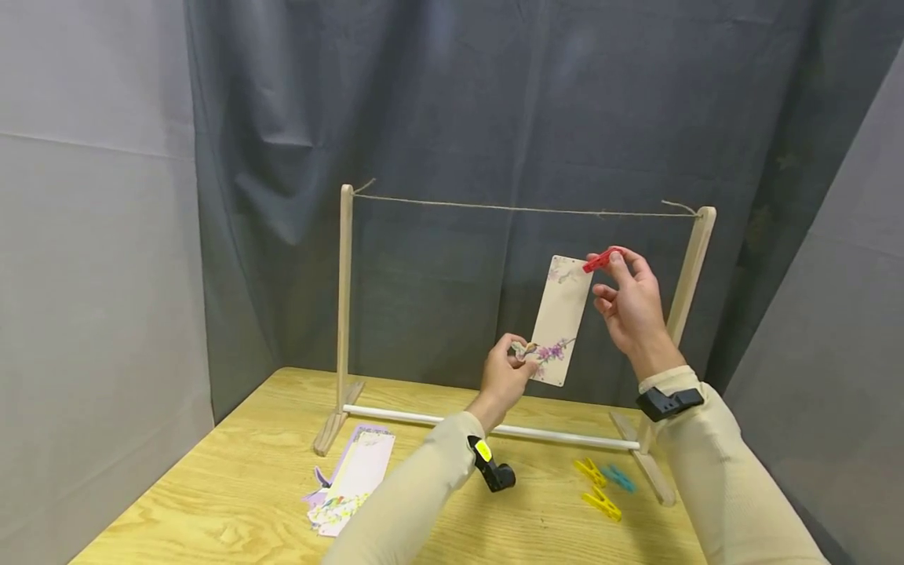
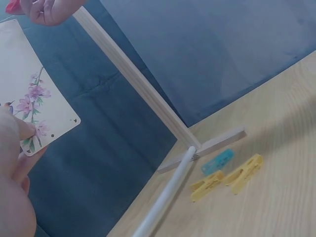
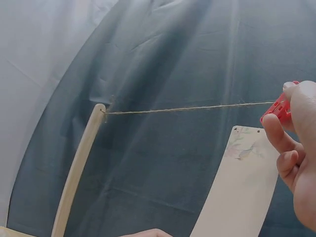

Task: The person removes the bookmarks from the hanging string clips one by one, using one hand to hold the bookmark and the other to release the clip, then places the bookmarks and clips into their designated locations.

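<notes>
My left hand (image 1: 505, 372) pinches the lower left corner of a cream bookmark card (image 1: 563, 314) printed with purple blossoms and a small bird. The card stands nearly upright in the air, leaning slightly right, below the twine (image 1: 494, 207). By its upper right corner, my right hand (image 1: 632, 302) pinches a red clothespin (image 1: 600, 260) between thumb and fingers. In the head view the clothespin's tip overlaps that corner; whether it touches the card I cannot tell. Small holes show along the card's ends in the left wrist view (image 2: 52, 135).
A wooden frame with two posts (image 1: 344, 298) and a white bottom rod (image 1: 565, 437) stands on the wooden table (image 1: 233, 486). More printed cards (image 1: 363, 471) lie at the left. Yellow clothespins (image 1: 602, 504) and a blue clothespin (image 1: 618, 478) lie near the right foot.
</notes>
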A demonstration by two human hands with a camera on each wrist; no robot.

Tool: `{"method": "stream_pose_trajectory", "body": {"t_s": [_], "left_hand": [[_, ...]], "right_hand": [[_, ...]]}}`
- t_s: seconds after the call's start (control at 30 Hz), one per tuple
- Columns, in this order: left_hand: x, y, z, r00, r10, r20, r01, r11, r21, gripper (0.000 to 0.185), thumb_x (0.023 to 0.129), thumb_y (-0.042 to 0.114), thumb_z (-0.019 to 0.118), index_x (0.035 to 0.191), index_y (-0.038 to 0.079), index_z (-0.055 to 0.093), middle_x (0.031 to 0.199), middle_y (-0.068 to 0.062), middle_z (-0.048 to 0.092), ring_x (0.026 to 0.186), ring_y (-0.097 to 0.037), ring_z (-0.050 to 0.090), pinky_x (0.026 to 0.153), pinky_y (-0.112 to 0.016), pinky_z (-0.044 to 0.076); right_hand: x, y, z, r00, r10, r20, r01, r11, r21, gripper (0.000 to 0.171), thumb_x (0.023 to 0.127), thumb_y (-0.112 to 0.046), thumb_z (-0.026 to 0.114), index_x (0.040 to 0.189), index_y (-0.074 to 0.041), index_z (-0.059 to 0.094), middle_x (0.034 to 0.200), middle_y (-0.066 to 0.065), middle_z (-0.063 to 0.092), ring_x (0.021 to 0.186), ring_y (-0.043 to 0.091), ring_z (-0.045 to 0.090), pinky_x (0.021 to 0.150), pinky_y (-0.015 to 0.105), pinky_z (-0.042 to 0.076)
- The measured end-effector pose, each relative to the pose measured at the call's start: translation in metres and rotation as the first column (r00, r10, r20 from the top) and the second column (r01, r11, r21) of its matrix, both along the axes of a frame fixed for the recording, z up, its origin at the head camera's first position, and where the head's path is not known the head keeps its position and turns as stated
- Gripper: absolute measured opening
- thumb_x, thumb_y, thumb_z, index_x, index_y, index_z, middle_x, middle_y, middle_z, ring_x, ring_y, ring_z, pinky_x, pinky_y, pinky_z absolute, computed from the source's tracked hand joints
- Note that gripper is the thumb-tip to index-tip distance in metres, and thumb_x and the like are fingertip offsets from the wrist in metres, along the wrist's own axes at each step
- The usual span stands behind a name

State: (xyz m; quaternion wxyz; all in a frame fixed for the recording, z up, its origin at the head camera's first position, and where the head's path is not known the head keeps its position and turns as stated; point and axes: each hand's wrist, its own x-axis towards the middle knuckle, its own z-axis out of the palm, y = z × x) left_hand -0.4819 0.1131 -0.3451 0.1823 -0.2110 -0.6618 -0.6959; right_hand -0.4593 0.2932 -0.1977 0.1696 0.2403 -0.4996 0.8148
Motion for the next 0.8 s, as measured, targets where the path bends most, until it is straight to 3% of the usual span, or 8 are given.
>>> {"method": "stream_pose_trajectory", "body": {"t_s": [0.13,0.47,0.8], "left_hand": [[0.006,-0.002,-0.006,0.999,-0.029,0.011,0.029,1.000,0.009,0.028,0.092,-0.008,0.069,0.109,0.011,0.058,0.074,-0.011,0.069,0.052,-0.010,0.043,0.047,-0.025,0.032],[0.009,-0.012,-0.018,1.000,-0.015,-0.002,0.015,1.000,0.010,0.029,0.089,-0.009,0.071,0.108,0.010,0.058,0.073,-0.009,0.069,0.052,-0.008,0.045,0.048,-0.024,0.034],[0.014,-0.017,-0.028,1.000,-0.026,0.010,0.026,0.999,0.025,0.028,0.089,-0.009,0.070,0.108,0.009,0.058,0.068,-0.001,0.062,0.053,-0.008,0.044,0.049,-0.024,0.035]], "right_hand": [[0.002,0.001,-0.006,1.000,-0.001,0.001,0.001,1.000,-0.004,0.035,0.103,-0.029,0.062,0.132,-0.014,0.048,0.127,0.009,0.065,0.055,0.012,0.058,0.050,0.021,0.043],[0.006,0.005,-0.024,0.998,0.056,0.015,-0.055,0.998,-0.034,0.035,0.103,-0.025,0.063,0.132,-0.011,0.047,0.123,0.010,0.067,0.057,0.013,0.057,0.048,0.020,0.042],[0.010,0.009,-0.038,0.997,0.080,0.006,-0.080,0.997,-0.025,0.033,0.104,-0.022,0.062,0.131,-0.008,0.047,0.116,0.010,0.071,0.055,0.011,0.057,0.047,0.020,0.039]]}}
